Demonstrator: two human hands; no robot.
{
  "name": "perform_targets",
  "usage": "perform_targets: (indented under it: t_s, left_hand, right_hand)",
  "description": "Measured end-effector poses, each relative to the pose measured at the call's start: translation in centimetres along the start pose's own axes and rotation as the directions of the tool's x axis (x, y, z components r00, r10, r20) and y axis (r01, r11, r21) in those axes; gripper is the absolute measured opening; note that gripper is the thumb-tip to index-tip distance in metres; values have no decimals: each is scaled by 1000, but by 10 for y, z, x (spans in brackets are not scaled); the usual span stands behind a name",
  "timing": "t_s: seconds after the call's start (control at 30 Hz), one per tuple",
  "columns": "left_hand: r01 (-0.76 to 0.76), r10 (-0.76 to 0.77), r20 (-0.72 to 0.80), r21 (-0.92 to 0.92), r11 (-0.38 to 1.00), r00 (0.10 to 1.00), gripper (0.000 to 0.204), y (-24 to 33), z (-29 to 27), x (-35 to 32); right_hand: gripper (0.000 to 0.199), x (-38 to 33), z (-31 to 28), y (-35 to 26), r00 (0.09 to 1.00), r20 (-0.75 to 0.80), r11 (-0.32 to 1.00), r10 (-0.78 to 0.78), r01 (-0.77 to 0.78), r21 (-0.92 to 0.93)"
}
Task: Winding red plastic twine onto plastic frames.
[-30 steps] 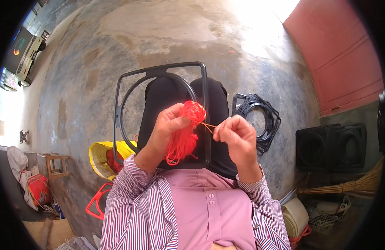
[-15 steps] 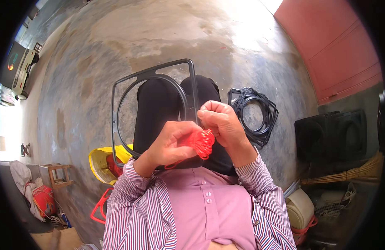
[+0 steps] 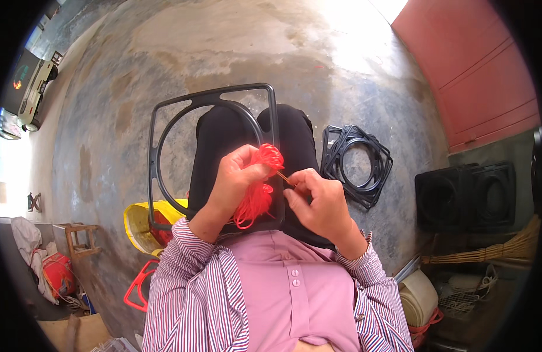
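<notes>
My left hand is closed around the middle of a bundle of red cord, whose looped ends bulge out above and below the fingers. My right hand, just to the right, pinches a thin tan strand that stretches taut from the bundle. It looks like a rubber band, but I cannot be sure. Under the hands, a black square frame with a large round opening leans across my lap, its lower right part partly hidden by the cord and my left hand.
Several similar black frames lie stacked on the floor to the right. A yellow bag and a red frame are at my left. Black panels, a straw broom and a beige bin stand right.
The red bundle has moved up and left and turned, so both looped ends show. My right hand has moved down and away from it, drawing the tan strand out.
</notes>
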State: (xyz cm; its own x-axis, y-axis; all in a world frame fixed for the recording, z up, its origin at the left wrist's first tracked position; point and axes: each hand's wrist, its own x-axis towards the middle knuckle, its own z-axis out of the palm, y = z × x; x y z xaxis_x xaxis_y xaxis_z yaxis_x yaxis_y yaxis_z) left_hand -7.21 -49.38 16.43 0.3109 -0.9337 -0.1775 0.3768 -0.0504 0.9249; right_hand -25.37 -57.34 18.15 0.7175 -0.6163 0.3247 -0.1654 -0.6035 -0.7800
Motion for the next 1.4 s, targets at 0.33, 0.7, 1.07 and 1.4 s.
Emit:
perform_targets:
  t_s: [0.33,0.7,1.07,1.4]
  left_hand:
    - [60,-59,12,-92,994,998,28,-1,-1,-2]
    - [-58,83,177,-138,989,981,26,-2,-3,-6]
    - [-432,259,347,697,573,902,20,-11,17,1]
    - [5,-5,60,9,1000,998,18,-16,-5,4]
  right_hand:
    - [15,-7,-1,27,985,123,652,-124,-13,758]
    - [12,-4,9,40,727,447,-5,522,-522,853]
    - [13,9,-4,7,994,90,998,55,-53,-23]
    - [13,-8,1,23,862,287,802,418,-499,329]
